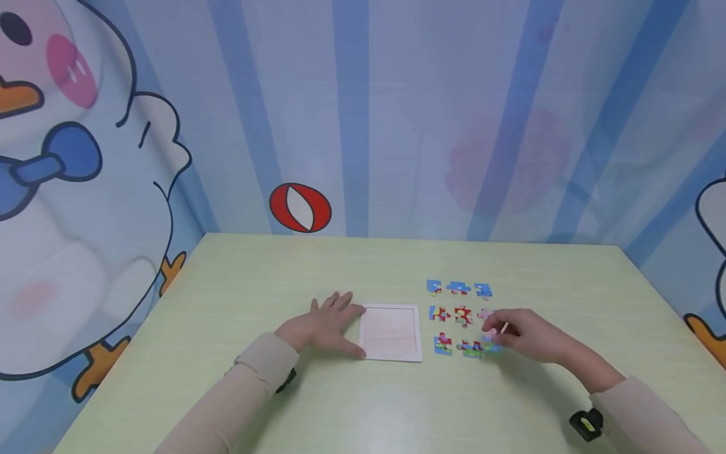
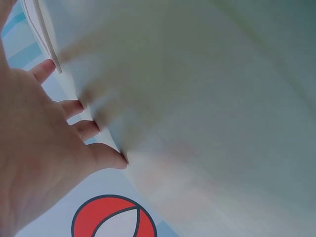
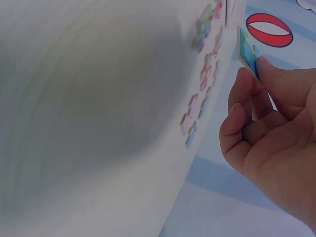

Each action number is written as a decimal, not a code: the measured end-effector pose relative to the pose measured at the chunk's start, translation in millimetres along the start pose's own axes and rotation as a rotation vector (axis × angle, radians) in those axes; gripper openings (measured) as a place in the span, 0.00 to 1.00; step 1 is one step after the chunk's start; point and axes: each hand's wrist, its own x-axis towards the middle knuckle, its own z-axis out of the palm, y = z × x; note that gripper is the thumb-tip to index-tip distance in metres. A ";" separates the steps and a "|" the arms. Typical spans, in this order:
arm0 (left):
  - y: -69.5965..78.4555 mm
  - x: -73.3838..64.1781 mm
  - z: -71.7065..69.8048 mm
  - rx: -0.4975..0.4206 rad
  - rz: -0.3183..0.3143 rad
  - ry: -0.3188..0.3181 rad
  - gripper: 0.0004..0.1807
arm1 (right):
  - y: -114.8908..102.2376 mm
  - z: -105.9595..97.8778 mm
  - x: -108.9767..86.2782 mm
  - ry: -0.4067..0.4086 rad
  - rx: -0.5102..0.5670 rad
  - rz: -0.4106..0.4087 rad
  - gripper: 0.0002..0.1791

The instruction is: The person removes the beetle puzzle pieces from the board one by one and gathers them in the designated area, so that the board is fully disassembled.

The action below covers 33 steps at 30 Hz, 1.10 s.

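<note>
My left hand (image 1: 326, 325) rests with spread fingers at the left edge of a square puzzle frame (image 1: 420, 334), thumb and forefinger touching its border. The frame's pale inside holds no pieces. Between thumb and fingers, my right hand (image 1: 530, 334) pinches a green and blue puzzle piece (image 3: 247, 52), raised off the table in the right wrist view. Under and beside that hand lie loose jigsaw pieces in three rows, among them a blue one (image 1: 458, 288), a red one (image 1: 462, 316) and a green-edged one (image 1: 443, 344). My fingers partly cover the pink piece (image 1: 484, 313) in the middle row.
The pale wooden table (image 1: 255, 271) ends at a striped blue curtain (image 1: 397, 126) along its far edge. A printed red and white ball (image 1: 300, 208) shows on the curtain, and a large cartoon duck (image 1: 68, 252) fills the left side.
</note>
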 end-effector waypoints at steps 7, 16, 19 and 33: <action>1.6 -0.1 -0.5 0.003 -0.001 0.002 0.48 | 16.1 2.1 -6.5 -0.005 -0.018 0.075 0.05; 2.3 -0.6 -1.0 0.013 -0.007 -0.003 0.48 | 30.3 5.8 -5.4 0.002 -0.065 0.117 0.04; 2.0 -0.3 -1.0 0.017 -0.006 -0.005 0.48 | 32.7 8.0 -4.0 0.007 -0.096 0.140 0.04; -0.6 2.2 -0.2 0.019 -0.005 -0.001 0.48 | 35.4 14.5 2.0 0.031 -0.196 0.053 0.04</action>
